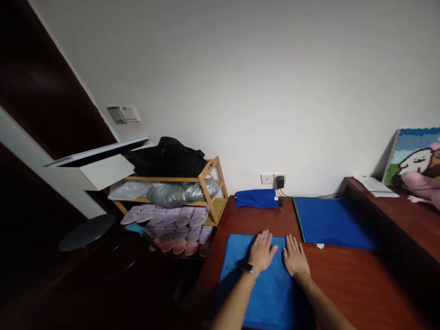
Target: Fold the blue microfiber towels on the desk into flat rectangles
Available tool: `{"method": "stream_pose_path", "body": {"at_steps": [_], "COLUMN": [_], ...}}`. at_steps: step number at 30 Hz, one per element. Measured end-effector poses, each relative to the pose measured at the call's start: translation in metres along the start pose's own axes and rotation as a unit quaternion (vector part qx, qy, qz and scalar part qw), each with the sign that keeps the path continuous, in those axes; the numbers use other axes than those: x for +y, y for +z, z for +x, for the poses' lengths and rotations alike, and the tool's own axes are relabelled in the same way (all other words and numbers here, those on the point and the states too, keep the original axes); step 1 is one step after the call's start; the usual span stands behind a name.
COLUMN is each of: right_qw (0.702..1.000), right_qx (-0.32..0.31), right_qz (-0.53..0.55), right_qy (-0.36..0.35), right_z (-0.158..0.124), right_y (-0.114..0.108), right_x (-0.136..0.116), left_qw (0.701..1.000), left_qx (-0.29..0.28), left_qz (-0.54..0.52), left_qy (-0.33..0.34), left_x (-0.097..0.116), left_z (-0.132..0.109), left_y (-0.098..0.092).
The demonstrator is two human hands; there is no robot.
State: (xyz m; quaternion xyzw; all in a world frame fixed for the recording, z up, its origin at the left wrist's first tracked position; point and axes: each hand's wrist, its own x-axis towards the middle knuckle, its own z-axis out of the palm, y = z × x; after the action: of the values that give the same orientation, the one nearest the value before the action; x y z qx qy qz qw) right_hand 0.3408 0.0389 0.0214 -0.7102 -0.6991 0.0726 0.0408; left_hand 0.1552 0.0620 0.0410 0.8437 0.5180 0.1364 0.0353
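A light blue cloth (271, 295) is spread flat on the reddish-brown wooden desk (343, 284). My left hand (263, 251) lies palm down on the cloth near its far edge, fingers stretched out, with a watch on the wrist. Along the cloth's right edge my right hand (296, 257) rests flat, fingers extended, partly over the bare wood. Neither hand grips anything. To the right lies a darker blue cloth (335, 222) with a green edge and a small white tag. Near the wall sits a folded blue cloth (256, 198).
A black plug adapter (280, 182) with a cable sits in the wall socket. Left of the desk stands a wooden rack (213, 197) with slippers, plastic-wrapped items and a black bag (168, 158). A round stool (87, 232) is farther left. A raised ledge at right holds a pink plush toy (421, 185).
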Motion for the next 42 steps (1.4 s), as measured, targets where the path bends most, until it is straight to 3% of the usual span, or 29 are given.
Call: {"method": "stream_pose_path", "body": {"at_steps": [3,5,7,12,15,18,24,27,29,31,34,37,39,42], "right_qw": [1.000,1.000,1.000,1.000,1.000,1.000,1.000,1.000,1.000,1.000,1.000,1.000,1.000,1.000], "right_qx": [-0.004,0.001,0.011,0.010,0.004,0.003,-0.005,-0.003,0.003,0.006,0.005,0.004,0.008,0.019], "right_qz": [-0.016,-0.013,-0.003,0.006,0.005,0.003,-0.003,0.000,0.008,0.014,0.009,-0.005,-0.006,0.011], "right_qy": [-0.023,-0.022,-0.009,0.010,0.013,0.013,0.018,0.018,0.016,0.014,0.006,-0.014,-0.016,-0.003], "right_z": [0.000,0.000,0.000,0.000,-0.001,-0.001,-0.001,0.000,0.000,0.000,0.000,0.001,0.001,0.003], "right_y": [0.003,0.005,0.005,0.003,0.002,0.001,-0.003,-0.003,-0.002,-0.002,0.000,0.004,0.006,0.008], "right_x": [0.002,0.003,0.002,-0.001,-0.001,-0.001,-0.003,-0.003,-0.003,-0.003,-0.001,0.002,0.002,0.002], "left_qw": [0.999,0.999,1.000,0.990,0.983,0.981,0.979,0.976,0.978,0.986,0.998,0.999,0.999,0.998], "left_qx": [-0.010,-0.013,-0.012,-0.010,-0.007,-0.002,-0.020,-0.011,0.025,0.058,0.057,0.030,0.018,0.017], "left_qz": [-0.029,-0.030,-0.021,0.043,0.057,0.058,0.079,0.089,0.088,0.069,0.018,-0.013,-0.017,-0.002], "left_qy": [0.023,0.013,-0.010,-0.135,-0.177,-0.185,-0.187,-0.197,-0.186,-0.137,-0.030,-0.009,-0.020,-0.062], "left_x": [0.049,0.052,0.029,-0.076,-0.118,-0.130,-0.131,-0.119,-0.096,-0.058,0.008,0.049,0.051,0.015], "left_z": [0.007,0.004,-0.005,-0.039,-0.053,-0.057,-0.051,-0.042,-0.031,-0.018,-0.001,0.006,0.003,-0.011], "left_y": [0.027,0.034,0.030,-0.005,-0.020,-0.023,-0.022,-0.025,-0.023,-0.013,0.013,0.037,0.043,0.032]}}
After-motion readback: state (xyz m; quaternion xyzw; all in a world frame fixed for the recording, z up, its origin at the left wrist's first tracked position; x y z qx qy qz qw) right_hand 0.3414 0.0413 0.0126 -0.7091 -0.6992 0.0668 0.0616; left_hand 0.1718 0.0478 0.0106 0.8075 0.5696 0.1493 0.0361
